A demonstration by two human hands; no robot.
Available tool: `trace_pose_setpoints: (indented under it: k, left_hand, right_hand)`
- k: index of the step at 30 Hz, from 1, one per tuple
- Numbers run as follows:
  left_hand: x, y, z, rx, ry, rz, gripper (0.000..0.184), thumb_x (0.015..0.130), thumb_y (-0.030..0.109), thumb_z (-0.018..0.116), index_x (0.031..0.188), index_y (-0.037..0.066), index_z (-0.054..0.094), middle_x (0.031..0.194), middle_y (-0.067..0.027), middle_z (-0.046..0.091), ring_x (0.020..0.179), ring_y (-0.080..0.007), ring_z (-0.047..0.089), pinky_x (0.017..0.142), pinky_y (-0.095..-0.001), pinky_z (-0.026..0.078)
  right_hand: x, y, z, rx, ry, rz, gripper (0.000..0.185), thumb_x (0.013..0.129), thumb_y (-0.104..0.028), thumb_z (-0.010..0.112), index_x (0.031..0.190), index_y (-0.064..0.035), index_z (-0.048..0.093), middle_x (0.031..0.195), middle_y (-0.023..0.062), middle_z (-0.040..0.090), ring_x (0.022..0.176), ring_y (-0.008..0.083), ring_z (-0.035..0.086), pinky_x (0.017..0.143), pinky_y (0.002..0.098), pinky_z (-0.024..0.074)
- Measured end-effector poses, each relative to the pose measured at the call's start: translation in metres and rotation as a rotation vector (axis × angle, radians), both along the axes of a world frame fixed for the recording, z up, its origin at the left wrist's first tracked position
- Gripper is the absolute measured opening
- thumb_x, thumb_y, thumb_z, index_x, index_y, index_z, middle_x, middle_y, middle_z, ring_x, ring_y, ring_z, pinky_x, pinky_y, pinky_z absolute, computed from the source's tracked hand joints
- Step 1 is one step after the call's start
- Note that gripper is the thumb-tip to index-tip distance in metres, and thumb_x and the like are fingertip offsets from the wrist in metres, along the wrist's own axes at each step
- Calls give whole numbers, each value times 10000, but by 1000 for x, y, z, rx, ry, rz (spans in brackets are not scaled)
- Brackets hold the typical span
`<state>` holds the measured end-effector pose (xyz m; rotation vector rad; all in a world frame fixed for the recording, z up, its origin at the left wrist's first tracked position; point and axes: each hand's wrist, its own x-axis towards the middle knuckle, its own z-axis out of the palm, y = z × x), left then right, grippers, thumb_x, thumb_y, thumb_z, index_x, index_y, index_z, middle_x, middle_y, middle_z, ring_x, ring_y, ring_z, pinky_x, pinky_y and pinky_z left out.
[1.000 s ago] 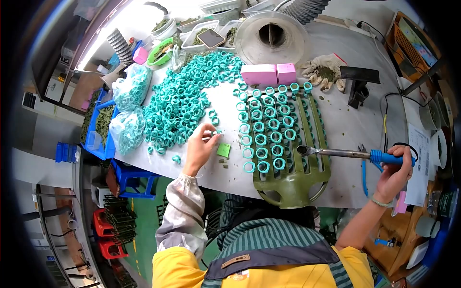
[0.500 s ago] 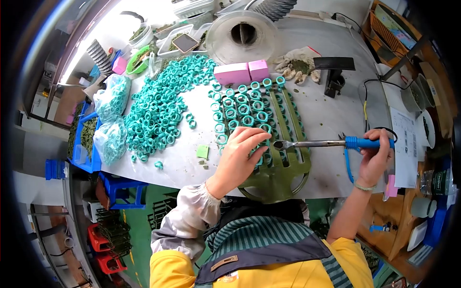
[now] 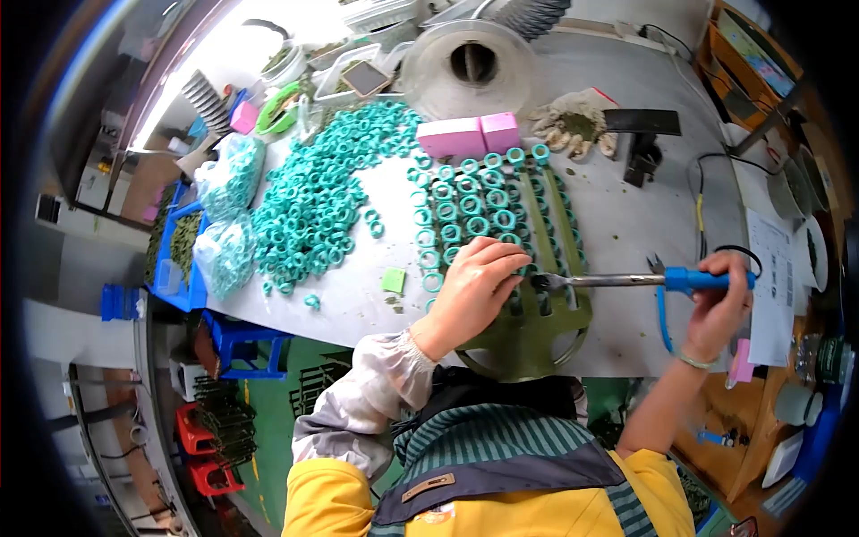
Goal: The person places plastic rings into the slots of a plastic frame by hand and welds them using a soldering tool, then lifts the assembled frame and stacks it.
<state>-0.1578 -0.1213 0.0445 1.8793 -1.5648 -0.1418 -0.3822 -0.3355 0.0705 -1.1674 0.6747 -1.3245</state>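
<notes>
My right hand (image 3: pixel 718 309) grips the blue handle of a soldering iron (image 3: pixel 617 280), whose metal shaft points left across a green rack (image 3: pixel 537 331). The flattened tip reaches the rack's bars, close to the fingers of my left hand (image 3: pixel 483 288). That hand lies over the left and middle rows with its fingers curled down and the thumb brought near them; what is between the fingertips is hidden. Rows of teal rings (image 3: pixel 476 225) stand on the rack, mostly in its left columns, while stretches of bar at right show bare green.
A heap of loose teal rings (image 3: pixel 309 215) spreads at left, beside bags of rings (image 3: pixel 224 255). Behind the rack are pink blocks (image 3: pixel 452 139), a clear funnel-shaped hood (image 3: pixel 429 76), a stained glove (image 3: pixel 573 125) and a black stand (image 3: pixel 642 148). A green square (image 3: pixel 393 280) lies near my left wrist.
The whole scene has shifted slightly right in view. Both hands keep nearly the same places over the rack, and the iron's tip stays beside my left fingers.
</notes>
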Motion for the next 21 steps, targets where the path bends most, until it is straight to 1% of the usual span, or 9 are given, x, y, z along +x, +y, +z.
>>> trace_pose_setpoints:
  k: [2,4,5,7,9,12,16,20,21]
  left_hand:
    - [10,3,5,-46,90,-23,319,826,82,721,1140,66,664,1128,-90,632,1047,-288,573,918,-380,467]
    - [41,14,11,-36,340,140,211,877,79,683,1086,61,660,1111,-114,621,968,-243,607,794,-329,503]
    - [66,21,2,-115,317,314,126,878,114,678,969,39,633,985,-120,600,816,-261,616,693,-351,521]
    - [128,52,-24,83,-88,603,174,876,148,682,950,28,581,930,-135,593,774,-294,617,657,-397,518]
    - [156,81,-50,167,-385,711,272,845,191,714,957,30,525,916,-157,597,803,-330,614,675,-424,505]
    - [168,95,-67,254,-129,699,323,791,172,727,962,34,490,894,-152,584,808,-356,594,717,-426,484]
    - [156,107,-51,228,27,665,283,786,106,705,1052,79,614,880,-83,569,667,-183,603,634,-311,512]
    - [131,114,-24,88,248,697,286,822,133,766,1025,29,594,795,-51,662,734,-123,652,662,-277,537]
    - [115,110,-8,85,313,698,272,828,112,758,1016,21,584,865,-43,654,751,-110,647,666,-255,532]
  right_hand:
    - [-2,-3,0,1,4,6,301,931,-248,575,706,-48,591,719,82,611,510,83,507,398,176,355]
    - [-3,-3,1,1,7,-29,309,929,-261,575,699,-54,586,715,76,604,505,81,501,394,173,350]
    - [-5,-2,2,8,9,-13,307,927,-261,575,698,-57,585,715,73,603,507,80,501,392,173,349]
    - [-8,-1,4,20,14,19,304,925,-261,575,695,-62,583,715,68,599,511,78,500,388,172,346]
    - [-9,-1,4,17,19,20,303,923,-263,576,695,-65,585,720,64,600,512,74,498,389,171,346]
    - [-10,0,5,16,21,2,301,921,-271,579,697,-69,588,728,59,600,516,68,498,389,170,347]
    - [-13,0,7,-1,35,-3,306,917,-285,584,696,-74,589,740,57,604,522,66,500,389,174,351]
    - [-16,2,10,-14,45,1,308,916,-292,585,698,-74,591,739,61,608,532,70,516,392,173,363]
    - [-15,3,10,-24,46,-6,308,916,-292,585,700,-73,593,738,63,611,531,72,520,393,173,366]
